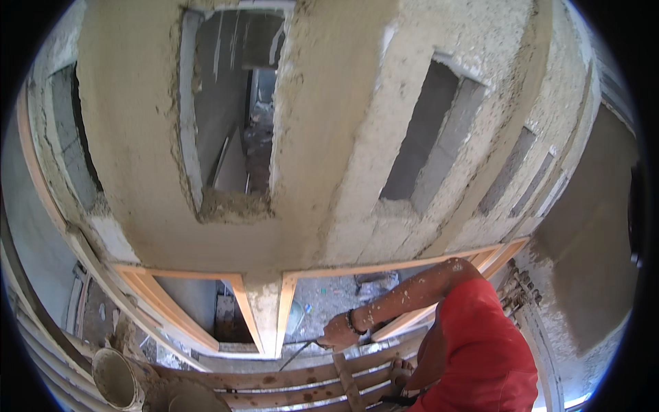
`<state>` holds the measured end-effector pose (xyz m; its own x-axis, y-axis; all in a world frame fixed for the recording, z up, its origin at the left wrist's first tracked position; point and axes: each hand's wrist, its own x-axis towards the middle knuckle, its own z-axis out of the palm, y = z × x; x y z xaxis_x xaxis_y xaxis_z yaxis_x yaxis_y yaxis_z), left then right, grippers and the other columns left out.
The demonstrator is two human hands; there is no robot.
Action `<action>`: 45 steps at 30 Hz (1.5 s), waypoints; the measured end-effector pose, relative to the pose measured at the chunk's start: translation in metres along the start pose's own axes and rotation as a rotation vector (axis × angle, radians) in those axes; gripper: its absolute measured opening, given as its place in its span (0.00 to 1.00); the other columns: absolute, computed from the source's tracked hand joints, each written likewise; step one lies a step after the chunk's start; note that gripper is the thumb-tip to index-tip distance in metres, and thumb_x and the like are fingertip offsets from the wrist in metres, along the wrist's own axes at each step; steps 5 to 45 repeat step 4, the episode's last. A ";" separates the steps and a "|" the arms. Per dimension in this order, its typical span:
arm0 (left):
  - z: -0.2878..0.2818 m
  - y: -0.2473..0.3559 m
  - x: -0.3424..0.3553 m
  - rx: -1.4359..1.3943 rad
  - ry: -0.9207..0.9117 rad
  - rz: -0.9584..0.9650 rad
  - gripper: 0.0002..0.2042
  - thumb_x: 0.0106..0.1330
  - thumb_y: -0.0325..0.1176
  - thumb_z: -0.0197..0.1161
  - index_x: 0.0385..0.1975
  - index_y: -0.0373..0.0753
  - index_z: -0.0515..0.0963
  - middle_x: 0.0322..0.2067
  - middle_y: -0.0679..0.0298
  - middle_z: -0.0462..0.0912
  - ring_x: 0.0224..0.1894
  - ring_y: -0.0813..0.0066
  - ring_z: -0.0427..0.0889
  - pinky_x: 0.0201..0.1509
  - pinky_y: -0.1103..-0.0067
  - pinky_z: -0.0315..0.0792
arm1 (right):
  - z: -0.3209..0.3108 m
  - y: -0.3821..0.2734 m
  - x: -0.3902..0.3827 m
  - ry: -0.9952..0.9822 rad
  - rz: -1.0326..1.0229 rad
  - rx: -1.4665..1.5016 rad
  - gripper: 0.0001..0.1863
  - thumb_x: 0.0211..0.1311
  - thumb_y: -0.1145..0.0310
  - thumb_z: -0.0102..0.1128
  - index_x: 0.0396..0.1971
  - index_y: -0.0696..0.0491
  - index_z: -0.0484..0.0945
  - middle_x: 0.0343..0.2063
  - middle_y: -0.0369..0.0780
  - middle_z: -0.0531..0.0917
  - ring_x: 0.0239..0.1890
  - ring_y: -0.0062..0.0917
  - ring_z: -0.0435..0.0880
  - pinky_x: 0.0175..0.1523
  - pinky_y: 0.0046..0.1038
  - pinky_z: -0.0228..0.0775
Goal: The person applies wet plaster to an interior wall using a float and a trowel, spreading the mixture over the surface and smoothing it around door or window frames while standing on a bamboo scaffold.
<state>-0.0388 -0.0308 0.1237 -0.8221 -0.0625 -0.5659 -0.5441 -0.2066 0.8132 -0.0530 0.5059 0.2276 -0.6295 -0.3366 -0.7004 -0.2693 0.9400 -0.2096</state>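
Observation:
My right hand [336, 332] reaches in from the lower right, its arm spotted with dried mortar and a dark bracelet [352, 321] at the wrist. The fingers are closed on the handle of a thin metal tool [295, 356], seen nearly edge-on, so I cannot tell its exact kind. It points down and left, over the scaffold planks [274, 381]. Just beyond the hand stand the wooden frames [283, 309] set under the plastered wall [312, 137]. My left hand is out of view.
A mortar-smeared bucket [117, 378] stands on the planks at lower left, a second container [195, 397] beside it. A foot [401, 371] rests on the scaffold. Bamboo poles [51, 357] run along the left. The wall has tall openings [237, 117]; debris-strewn ground [329, 302] lies below.

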 end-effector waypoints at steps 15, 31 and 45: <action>0.019 0.001 0.024 -0.355 -0.083 -0.125 0.31 0.70 0.51 0.45 0.67 0.38 0.52 0.61 0.49 0.65 0.51 0.57 0.77 0.49 0.68 0.79 | -0.021 0.009 -0.043 0.068 0.053 0.012 0.16 0.55 0.62 0.53 0.37 0.60 0.71 0.31 0.54 0.80 0.40 0.46 0.81 0.47 0.47 0.70; 0.019 0.001 0.024 -0.355 -0.083 -0.125 0.31 0.70 0.51 0.45 0.67 0.38 0.52 0.61 0.49 0.65 0.51 0.57 0.77 0.49 0.68 0.79 | -0.021 0.009 -0.043 0.068 0.053 0.012 0.16 0.55 0.62 0.53 0.37 0.60 0.71 0.31 0.54 0.80 0.40 0.46 0.81 0.47 0.47 0.70; 0.019 0.001 0.024 -0.355 -0.083 -0.125 0.31 0.70 0.51 0.45 0.67 0.38 0.52 0.61 0.49 0.65 0.51 0.57 0.77 0.49 0.68 0.79 | -0.021 0.009 -0.043 0.068 0.053 0.012 0.16 0.55 0.62 0.53 0.37 0.60 0.71 0.31 0.54 0.80 0.40 0.46 0.81 0.47 0.47 0.70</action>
